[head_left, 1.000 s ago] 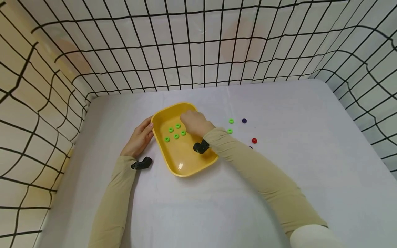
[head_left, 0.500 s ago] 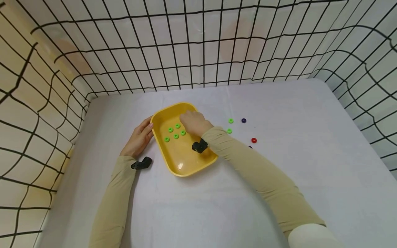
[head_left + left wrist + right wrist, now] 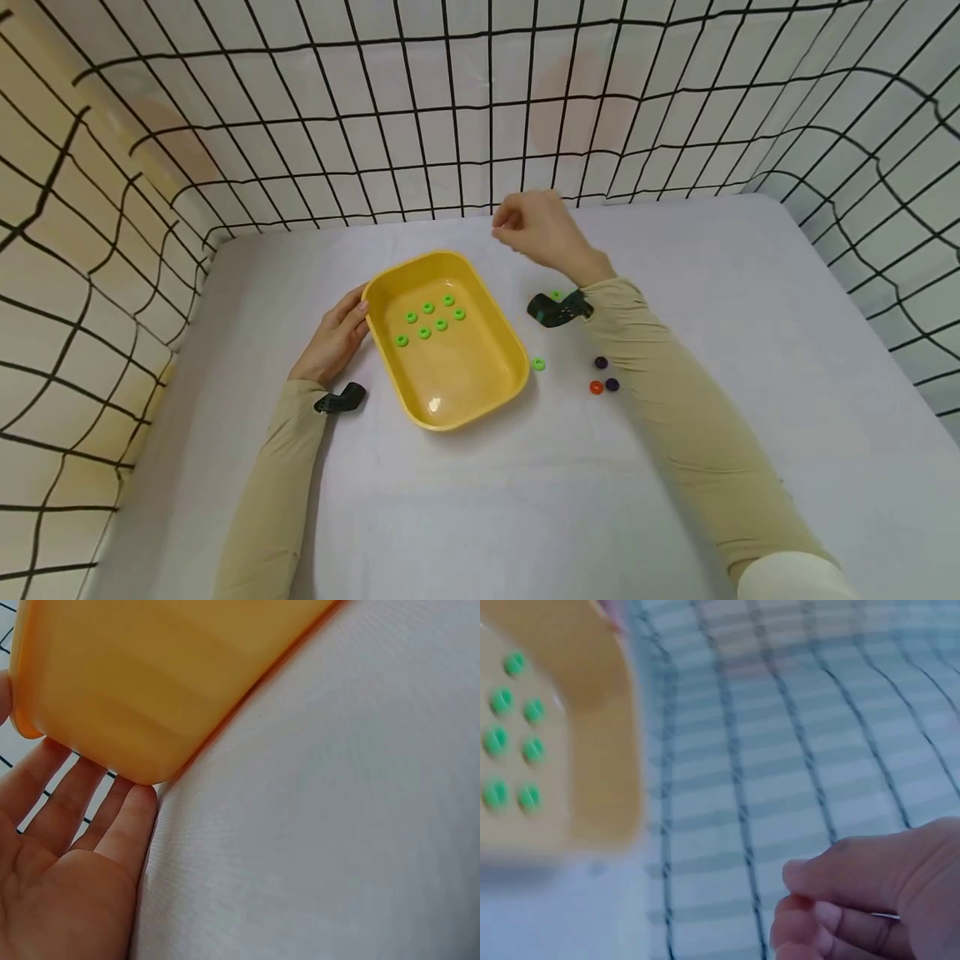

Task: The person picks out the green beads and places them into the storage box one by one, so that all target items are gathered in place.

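A yellow tray (image 3: 472, 379) lies at an angle on the white surface, with several small green rings (image 3: 441, 325) inside it. My left hand (image 3: 330, 337) holds the tray's left end. In the left wrist view its fingers (image 3: 75, 795) reach under the rim to the outer wall, and the thumb is at the rim. My right hand (image 3: 543, 233) is raised beyond the tray's right side, fingers loosely curled and thumb close to the index finger. Nothing shows between its fingertips in the right wrist view, where the hand (image 3: 870, 892) is apart from the tray.
Right of the tray lie a green ring (image 3: 539, 364), two dark purple rings (image 3: 601, 362) and an orange-red ring (image 3: 596, 387). Another green ring (image 3: 557, 295) shows by the right wrist camera (image 3: 558, 309). Black wire mesh (image 3: 465, 108) stands along the back and sides.
My right hand has left the tray and moved up and to the right, uncovering two more green rings inside. The right forearm now covers some loose rings and reveals others. My left hand stays put.
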Action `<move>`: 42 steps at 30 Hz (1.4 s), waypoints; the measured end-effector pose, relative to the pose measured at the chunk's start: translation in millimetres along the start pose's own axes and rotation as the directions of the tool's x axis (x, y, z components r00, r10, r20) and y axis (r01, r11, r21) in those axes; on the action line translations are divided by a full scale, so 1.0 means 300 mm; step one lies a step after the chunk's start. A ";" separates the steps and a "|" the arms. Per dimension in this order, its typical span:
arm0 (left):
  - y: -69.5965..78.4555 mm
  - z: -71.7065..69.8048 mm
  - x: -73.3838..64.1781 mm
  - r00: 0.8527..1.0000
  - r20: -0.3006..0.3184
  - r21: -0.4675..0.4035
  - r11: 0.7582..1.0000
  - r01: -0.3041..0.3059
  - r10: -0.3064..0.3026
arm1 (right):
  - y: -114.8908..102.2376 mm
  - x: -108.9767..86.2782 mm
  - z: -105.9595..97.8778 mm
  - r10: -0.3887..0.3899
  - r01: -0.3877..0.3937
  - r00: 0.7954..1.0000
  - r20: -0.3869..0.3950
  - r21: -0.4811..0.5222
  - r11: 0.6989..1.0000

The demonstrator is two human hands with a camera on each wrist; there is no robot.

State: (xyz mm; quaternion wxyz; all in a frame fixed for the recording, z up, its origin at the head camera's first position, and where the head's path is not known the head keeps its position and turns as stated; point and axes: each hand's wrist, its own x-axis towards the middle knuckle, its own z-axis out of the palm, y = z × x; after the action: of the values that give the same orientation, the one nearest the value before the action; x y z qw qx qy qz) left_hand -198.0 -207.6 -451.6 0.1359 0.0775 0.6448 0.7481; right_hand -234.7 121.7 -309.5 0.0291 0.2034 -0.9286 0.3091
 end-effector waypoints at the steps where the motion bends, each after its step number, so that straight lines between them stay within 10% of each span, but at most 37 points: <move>1: 0.001 0.000 -0.001 1.000 0.003 -0.009 1.000 -0.007 0.007 | 0.030 -0.021 -0.026 0.007 -0.006 0.999 -0.046 0.022 1.000; 5: 0.003 -0.003 -0.004 0.999 0.017 -0.033 0.999 -0.027 0.028 | 0.164 -0.119 -0.055 0.101 -0.091 0.988 -0.117 0.093 0.991; 15: 0.008 -0.019 -0.015 1.000 0.001 -0.012 1.000 -0.007 0.007 | 0.375 -0.231 0.086 0.212 -0.209 0.977 0.004 0.182 0.961; 42: 0.007 0.008 -0.010 1.000 0.000 0.002 1.000 0.023 -0.023 | 0.380 -0.224 0.169 0.316 -0.316 0.949 0.010 0.033 0.948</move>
State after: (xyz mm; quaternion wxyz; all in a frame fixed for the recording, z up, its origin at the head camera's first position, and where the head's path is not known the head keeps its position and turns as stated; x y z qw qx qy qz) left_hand -194.7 -206.6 -449.0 0.1443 0.0703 0.6463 0.7460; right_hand -214.6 198.9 -426.6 -0.0264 0.0534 -0.9439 0.3249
